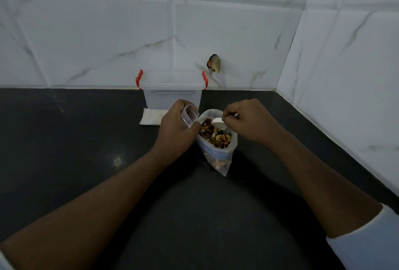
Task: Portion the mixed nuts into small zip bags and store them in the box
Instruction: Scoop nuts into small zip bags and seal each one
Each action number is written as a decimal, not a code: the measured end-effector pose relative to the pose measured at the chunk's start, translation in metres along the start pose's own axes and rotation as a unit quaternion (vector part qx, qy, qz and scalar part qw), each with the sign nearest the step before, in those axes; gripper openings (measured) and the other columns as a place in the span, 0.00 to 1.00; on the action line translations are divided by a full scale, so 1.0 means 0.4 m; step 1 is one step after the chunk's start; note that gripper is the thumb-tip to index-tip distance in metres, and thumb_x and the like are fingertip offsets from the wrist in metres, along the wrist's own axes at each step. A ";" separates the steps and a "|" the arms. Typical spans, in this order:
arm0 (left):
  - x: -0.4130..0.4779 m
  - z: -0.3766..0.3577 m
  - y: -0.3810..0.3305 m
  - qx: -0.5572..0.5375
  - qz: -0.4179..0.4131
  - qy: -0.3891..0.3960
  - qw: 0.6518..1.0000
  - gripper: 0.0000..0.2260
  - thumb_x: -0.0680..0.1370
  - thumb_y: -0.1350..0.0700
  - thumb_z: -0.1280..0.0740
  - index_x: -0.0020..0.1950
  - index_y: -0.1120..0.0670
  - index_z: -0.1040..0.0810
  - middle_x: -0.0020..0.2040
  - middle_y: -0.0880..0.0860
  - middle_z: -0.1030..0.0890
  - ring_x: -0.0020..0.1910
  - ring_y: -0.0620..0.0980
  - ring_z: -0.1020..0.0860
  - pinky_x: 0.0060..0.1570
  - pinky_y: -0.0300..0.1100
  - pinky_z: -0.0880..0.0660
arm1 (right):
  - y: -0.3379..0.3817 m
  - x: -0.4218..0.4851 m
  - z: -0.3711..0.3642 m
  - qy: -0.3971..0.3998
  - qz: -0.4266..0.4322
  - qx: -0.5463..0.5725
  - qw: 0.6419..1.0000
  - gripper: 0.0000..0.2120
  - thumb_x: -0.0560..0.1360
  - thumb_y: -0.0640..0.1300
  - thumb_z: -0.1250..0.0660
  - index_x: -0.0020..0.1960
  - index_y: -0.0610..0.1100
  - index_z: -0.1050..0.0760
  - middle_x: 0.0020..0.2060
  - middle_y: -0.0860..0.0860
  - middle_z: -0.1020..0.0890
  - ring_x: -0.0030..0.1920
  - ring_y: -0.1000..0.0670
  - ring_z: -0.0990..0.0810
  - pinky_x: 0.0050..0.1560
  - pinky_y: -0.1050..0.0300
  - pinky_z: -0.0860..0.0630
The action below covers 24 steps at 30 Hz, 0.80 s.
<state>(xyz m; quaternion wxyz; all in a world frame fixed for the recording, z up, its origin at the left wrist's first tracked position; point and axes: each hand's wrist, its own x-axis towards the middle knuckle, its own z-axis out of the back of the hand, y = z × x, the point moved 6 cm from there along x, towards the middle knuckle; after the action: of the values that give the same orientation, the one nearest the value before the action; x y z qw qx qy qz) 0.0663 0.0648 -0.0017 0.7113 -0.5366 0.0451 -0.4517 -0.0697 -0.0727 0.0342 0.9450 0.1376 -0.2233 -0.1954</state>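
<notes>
My left grip (pixel 174 123) pinches a small zip bag (pixel 189 116). Its long axis slants up and away from me. My right grip (pixel 244 118) grasps a white spoon (pixel 217 121) whose long axis runs left-right. Its bowl points at the small bag, close by, over the mixed nuts (pixel 216 135) in the large open bag (pixel 218 153). The lidded box (pixel 172 92) stands behind on the table (pixel 64 140).

Counter (pixel 75 140) is black with faint pale speckles, wall tiles (pixel 97 32) are white with grey marble veins. The mixed nuts (pixel 216 134) are a brown, tan and orange jumble with a white spoon (pixel 218 121) on top. At 12 o'clock from them the box (pixel 172 94) is clear with red-orange latches (pixel 139 79), and at 10 o'clock there's a white napkin (pixel 151 116).
</notes>
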 end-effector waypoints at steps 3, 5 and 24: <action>0.001 -0.001 0.001 0.000 -0.002 0.001 1.000 0.14 0.77 0.59 0.28 0.59 0.48 0.26 0.53 0.43 0.23 0.51 0.37 0.24 0.45 0.27 0.31 | 0.001 -0.002 -0.012 0.010 0.002 -0.003 1.000 0.10 0.77 0.42 0.34 0.51 0.47 0.14 0.36 0.55 0.16 0.34 0.55 0.19 0.38 0.51 0.19; 0.001 -0.001 0.001 0.000 -0.005 0.001 1.000 0.14 0.77 0.60 0.28 0.58 0.48 0.26 0.54 0.44 0.22 0.52 0.37 0.24 0.44 0.27 0.31 | -0.001 -0.003 -0.030 0.041 0.001 -0.009 0.999 0.11 0.78 0.41 0.34 0.55 0.48 0.14 0.41 0.54 0.16 0.38 0.56 0.18 0.41 0.54 0.19; -0.003 -0.001 -0.008 -0.001 -0.008 0.013 1.000 0.13 0.77 0.59 0.28 0.58 0.47 0.27 0.51 0.41 0.24 0.51 0.37 0.24 0.43 0.27 0.32 | -0.050 0.001 -0.028 0.004 -0.121 0.168 0.978 0.08 0.78 0.41 0.31 0.46 0.50 0.14 0.42 0.58 0.15 0.40 0.64 0.18 0.41 0.64 0.26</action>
<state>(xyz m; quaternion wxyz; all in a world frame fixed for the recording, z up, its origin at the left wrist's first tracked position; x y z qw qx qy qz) 0.0635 0.0652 0.0003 0.7064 -0.5317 0.0502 -0.4645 -0.0703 -0.0887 0.0179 0.8788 0.3209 -0.2310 -0.2671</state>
